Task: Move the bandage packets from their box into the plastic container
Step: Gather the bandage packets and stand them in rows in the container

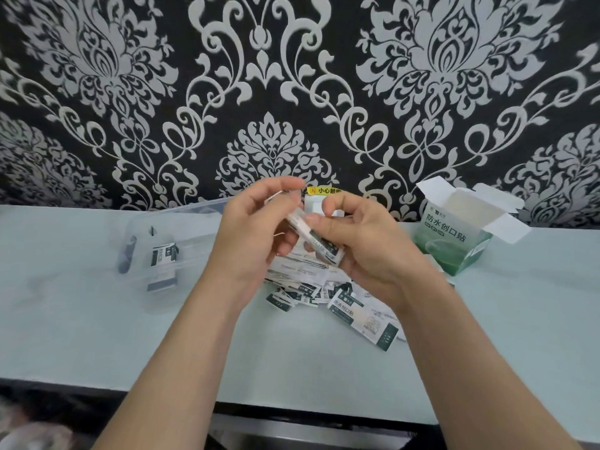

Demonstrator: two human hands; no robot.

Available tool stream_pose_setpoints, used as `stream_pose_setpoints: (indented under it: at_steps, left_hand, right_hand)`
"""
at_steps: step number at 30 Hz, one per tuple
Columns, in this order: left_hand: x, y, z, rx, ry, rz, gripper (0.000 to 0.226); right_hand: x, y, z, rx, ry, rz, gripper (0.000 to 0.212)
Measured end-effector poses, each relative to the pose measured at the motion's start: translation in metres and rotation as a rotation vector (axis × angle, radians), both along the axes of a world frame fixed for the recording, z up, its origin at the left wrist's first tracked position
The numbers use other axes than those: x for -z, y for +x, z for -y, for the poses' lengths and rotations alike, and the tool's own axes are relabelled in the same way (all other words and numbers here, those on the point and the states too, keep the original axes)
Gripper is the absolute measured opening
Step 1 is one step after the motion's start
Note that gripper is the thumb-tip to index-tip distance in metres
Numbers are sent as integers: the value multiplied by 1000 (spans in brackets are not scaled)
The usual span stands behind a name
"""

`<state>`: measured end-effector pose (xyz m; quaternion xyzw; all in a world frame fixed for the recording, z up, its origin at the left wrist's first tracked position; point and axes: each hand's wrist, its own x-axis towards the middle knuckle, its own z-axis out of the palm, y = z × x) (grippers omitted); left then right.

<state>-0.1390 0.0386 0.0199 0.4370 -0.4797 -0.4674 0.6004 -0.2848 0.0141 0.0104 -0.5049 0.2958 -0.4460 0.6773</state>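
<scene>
My left hand (251,233) and my right hand (363,241) meet above the table's middle, both gripping a small stack of white and dark green bandage packets (319,243). Beneath them lies a loose pile of bandage packets (328,295) on the pale table (97,336). The clear plastic container (168,241) stands to the left, with a few packets inside. The green and white bandage box (454,238) stands at the right, its flaps open.
A black and silver patterned wall (292,76) rises right behind the table. A yellow warning label (323,190) shows on the wall behind my hands. The table's front edge (292,407) runs near my forearms.
</scene>
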Motion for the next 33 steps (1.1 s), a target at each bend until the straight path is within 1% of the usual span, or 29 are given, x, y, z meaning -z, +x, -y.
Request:
stream_pose_setpoints:
  at_steps: [1, 2, 3, 5, 7, 8, 11, 12, 13, 15, 17, 19, 21, 22, 23, 25, 27, 28, 30, 31, 33]
  left_hand:
    - [0, 4, 0, 96, -10, -80, 15]
    - [0, 7, 0, 162, -17, -98, 18]
    - [-1, 8, -1, 186, -22, -75, 20]
    - [-1, 7, -1, 136, -18, -14, 19]
    - [-1, 4, -1, 34, 8, 18, 10]
    - [0, 5, 0, -9, 18, 39, 8]
    - [0, 10, 1, -79, 40, 128, 19]
    - [-1, 11, 0, -93, 46, 164, 21]
    - [0, 11, 0, -108, 50, 207, 23]
    - [1, 10, -2, -141, 70, 271, 27]
    - [3, 8, -3, -164, 83, 297, 29]
    - [0, 9, -7, -164, 91, 276, 28]
    - [-5, 12, -12, -119, 93, 233, 26]
    - [-8, 16, -14, -97, 89, 240, 29]
    - [-9, 21, -15, -81, 68, 286, 40]
    - [-9, 31, -20, -23, -7, 472, 67]
    - [-7, 38, -26, 122, -75, 628, 89]
    - [-4, 39, -28, 183, -92, 651, 97]
    - [5, 44, -30, 190, -128, 728, 102]
    - [8, 48, -32, 151, -152, 787, 99]
    - [10, 57, -35, 74, -170, 807, 84]
  right_hand:
    - [1, 0, 0, -53, 94, 90, 18]
    - [1, 0, 0, -93, 163, 143, 17]
    - [2, -1, 1, -125, 213, 174, 15]
    - [4, -1, 1, -165, 251, 173, 13]
    - [6, -1, 0, -176, 201, 82, 17]
    - [5, -1, -1, -184, 158, 13, 23]
    - [6, -4, 0, -230, 55, -149, 49]
    - [5, -3, -1, -254, 34, -189, 52]
    - [7, -3, 0, -265, 19, -226, 49]
    - [8, -2, 0, -271, 5, -287, 34]
    - [9, 2, 0, -293, 10, -306, 30]
    - [9, 6, -1, -312, 41, -272, 32]
    - [8, 12, -2, -318, 98, -187, 39]
    - [7, 15, -3, -314, 130, -130, 38]
    - [8, 17, -3, -300, 156, -72, 34]
    - [9, 22, -2, -265, 193, 18, 28]
    - [10, 30, -2, -251, 190, 33, 41]
    - [10, 33, -4, -265, 184, 16, 44]
    - [10, 40, -6, -288, 155, -27, 36]
    - [11, 44, -6, -304, 146, -34, 33]
    - [10, 52, -8, -343, 140, -46, 26]
